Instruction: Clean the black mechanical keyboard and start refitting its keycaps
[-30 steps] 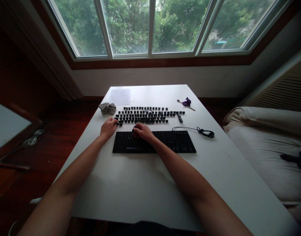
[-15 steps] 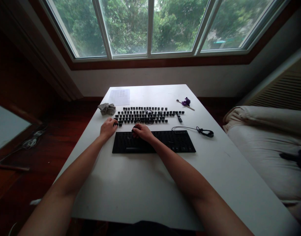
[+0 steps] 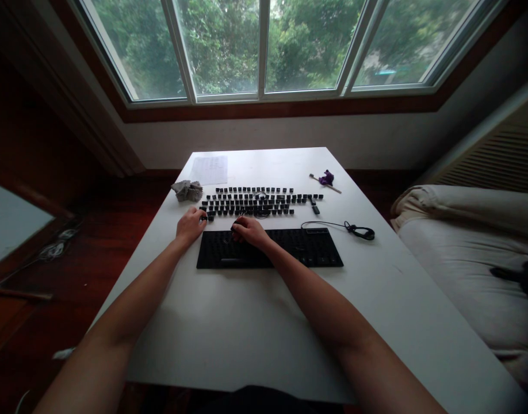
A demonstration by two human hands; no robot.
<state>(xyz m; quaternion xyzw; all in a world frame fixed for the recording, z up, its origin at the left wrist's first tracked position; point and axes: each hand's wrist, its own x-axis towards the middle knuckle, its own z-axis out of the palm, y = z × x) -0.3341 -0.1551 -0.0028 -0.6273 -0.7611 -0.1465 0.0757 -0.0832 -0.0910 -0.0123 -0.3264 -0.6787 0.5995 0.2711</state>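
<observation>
A long black keyboard (image 3: 298, 248) lies flat on the white table, most of its keys removed and a few caps still on its lower right. Beyond it stand rows of loose black keycaps (image 3: 255, 202). My left hand (image 3: 190, 225) rests at the left end of the nearest row, thumb and finger closed around a black keycap (image 3: 203, 218). Over the keyboard's upper left part, my right hand (image 3: 252, 231) pinches a small black piece (image 3: 234, 226). Thin wire-like lines show close to those fingertips, too small to make out well.
A grey cloth (image 3: 187, 191) lies left of the keycaps, near a sheet of paper (image 3: 210, 169). At the far right are a brush (image 3: 335, 189) and a purple cloth (image 3: 326, 177). A coiled black cable (image 3: 361, 232) runs from the keyboard. Beside the table's right edge is a cushioned seat (image 3: 436, 247).
Almost nothing differs. Both hands hold nearly the same place and pose, and the keyboard and keycaps have not moved.
</observation>
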